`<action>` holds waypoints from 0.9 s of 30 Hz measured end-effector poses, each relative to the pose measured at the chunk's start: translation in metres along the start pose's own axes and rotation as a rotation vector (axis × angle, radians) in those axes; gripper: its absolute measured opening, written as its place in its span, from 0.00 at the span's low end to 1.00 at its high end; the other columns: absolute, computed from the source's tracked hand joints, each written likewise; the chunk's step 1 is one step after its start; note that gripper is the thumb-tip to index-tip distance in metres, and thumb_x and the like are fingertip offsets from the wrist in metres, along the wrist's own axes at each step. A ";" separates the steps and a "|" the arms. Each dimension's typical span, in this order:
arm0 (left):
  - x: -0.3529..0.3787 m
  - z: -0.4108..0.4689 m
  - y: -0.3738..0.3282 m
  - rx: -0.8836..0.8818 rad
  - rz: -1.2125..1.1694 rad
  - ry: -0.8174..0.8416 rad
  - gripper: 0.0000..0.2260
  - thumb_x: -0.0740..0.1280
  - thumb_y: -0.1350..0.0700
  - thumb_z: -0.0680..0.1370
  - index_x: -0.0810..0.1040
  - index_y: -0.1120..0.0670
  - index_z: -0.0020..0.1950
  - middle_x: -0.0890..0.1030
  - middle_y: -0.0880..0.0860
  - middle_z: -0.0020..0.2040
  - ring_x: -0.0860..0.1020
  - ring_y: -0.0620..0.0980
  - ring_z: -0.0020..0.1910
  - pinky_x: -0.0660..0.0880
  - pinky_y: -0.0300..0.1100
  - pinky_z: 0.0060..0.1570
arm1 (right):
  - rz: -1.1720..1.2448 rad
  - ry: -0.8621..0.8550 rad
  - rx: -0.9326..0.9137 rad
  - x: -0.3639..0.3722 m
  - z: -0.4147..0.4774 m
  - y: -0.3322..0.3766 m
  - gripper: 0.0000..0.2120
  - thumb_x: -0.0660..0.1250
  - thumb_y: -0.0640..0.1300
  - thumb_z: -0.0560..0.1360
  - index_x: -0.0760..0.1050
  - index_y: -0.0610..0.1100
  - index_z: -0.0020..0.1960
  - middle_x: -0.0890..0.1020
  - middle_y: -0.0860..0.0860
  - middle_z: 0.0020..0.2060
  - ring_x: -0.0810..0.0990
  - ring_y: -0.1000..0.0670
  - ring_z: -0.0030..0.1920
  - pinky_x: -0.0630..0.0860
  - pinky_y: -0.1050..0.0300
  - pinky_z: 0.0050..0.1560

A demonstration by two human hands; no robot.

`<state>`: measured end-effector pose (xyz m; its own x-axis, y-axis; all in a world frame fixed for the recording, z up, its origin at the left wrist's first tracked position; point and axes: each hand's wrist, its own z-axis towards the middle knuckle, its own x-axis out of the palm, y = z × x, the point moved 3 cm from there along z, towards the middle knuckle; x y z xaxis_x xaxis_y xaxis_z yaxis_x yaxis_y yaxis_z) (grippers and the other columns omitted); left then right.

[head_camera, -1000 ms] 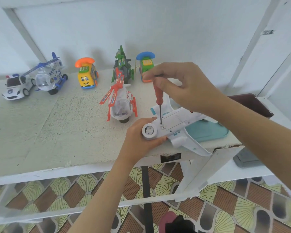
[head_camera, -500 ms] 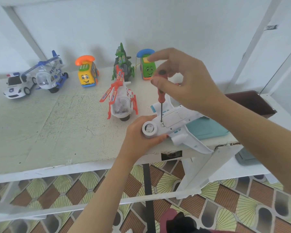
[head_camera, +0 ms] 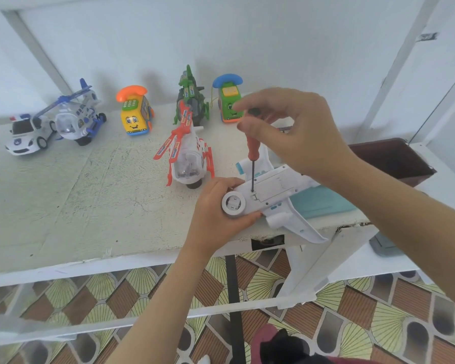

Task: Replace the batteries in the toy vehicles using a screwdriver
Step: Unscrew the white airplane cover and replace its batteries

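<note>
left hand [head_camera: 216, 214] fingers wrapped toy plane [head_camera: 276, 190] nose | right hand [head_camera: 300, 132] fingers pinched screwdriver [head_camera: 252, 151] handle | I judged plane light, brittle plastic; grip the body

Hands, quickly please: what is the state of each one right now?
Left hand: grips the white toy plane.
Right hand: pinches the screwdriver, tip on the plane's underside.

Pale blue-white wall [head_camera: 273, 35] behind the fingers [head_camera: 255, 101]; worn, cracked white table [head_camera: 63, 206] beneath them; brown and yellow fan-patterned floor tiles [head_camera: 352, 324] lower down, in soft even light
</note>
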<state>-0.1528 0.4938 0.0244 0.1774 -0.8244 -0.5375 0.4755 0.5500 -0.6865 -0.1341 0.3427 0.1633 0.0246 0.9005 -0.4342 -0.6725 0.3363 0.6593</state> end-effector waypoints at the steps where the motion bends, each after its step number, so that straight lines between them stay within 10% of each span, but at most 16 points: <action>1: 0.000 0.000 0.000 0.001 -0.002 -0.004 0.26 0.82 0.54 0.63 0.76 0.55 0.56 0.76 0.47 0.48 0.74 0.40 0.48 0.69 0.29 0.48 | 0.007 0.009 0.007 0.000 0.000 0.000 0.06 0.67 0.41 0.76 0.78 0.43 0.53 0.82 0.49 0.29 0.82 0.53 0.40 0.76 0.47 0.51; 12: -0.001 0.000 0.001 0.012 -0.048 -0.018 0.24 0.82 0.56 0.63 0.74 0.49 0.53 0.77 0.49 0.47 0.75 0.42 0.47 0.68 0.28 0.47 | -0.059 -0.017 -0.085 -0.003 -0.003 0.002 0.04 0.70 0.41 0.74 0.83 0.42 0.44 0.81 0.53 0.28 0.76 0.54 0.42 0.71 0.63 0.50; 17: 0.000 0.001 0.003 -0.002 -0.067 -0.007 0.23 0.80 0.53 0.64 0.73 0.48 0.53 0.77 0.48 0.48 0.75 0.43 0.48 0.69 0.29 0.47 | -0.086 0.023 -0.084 -0.006 -0.005 0.002 0.09 0.61 0.34 0.76 0.79 0.38 0.51 0.80 0.55 0.33 0.82 0.53 0.33 0.76 0.57 0.48; 23: 0.001 0.000 0.005 0.005 -0.078 -0.003 0.22 0.78 0.48 0.65 0.72 0.48 0.53 0.77 0.47 0.47 0.75 0.45 0.46 0.70 0.33 0.45 | -0.149 -0.053 -0.102 -0.007 -0.017 0.001 0.12 0.70 0.48 0.73 0.82 0.46 0.56 0.80 0.50 0.37 0.74 0.57 0.47 0.71 0.60 0.51; 27: 0.002 0.001 0.005 -0.014 -0.082 0.002 0.22 0.79 0.51 0.64 0.73 0.51 0.52 0.77 0.48 0.46 0.75 0.44 0.45 0.69 0.32 0.44 | -0.214 -0.115 -0.107 -0.010 -0.020 0.005 0.12 0.70 0.46 0.73 0.82 0.47 0.56 0.82 0.55 0.36 0.79 0.54 0.44 0.74 0.45 0.53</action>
<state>-0.1492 0.4949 0.0203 0.1366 -0.8667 -0.4798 0.4761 0.4822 -0.7354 -0.1523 0.3295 0.1587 0.2540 0.8397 -0.4801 -0.7172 0.4965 0.4890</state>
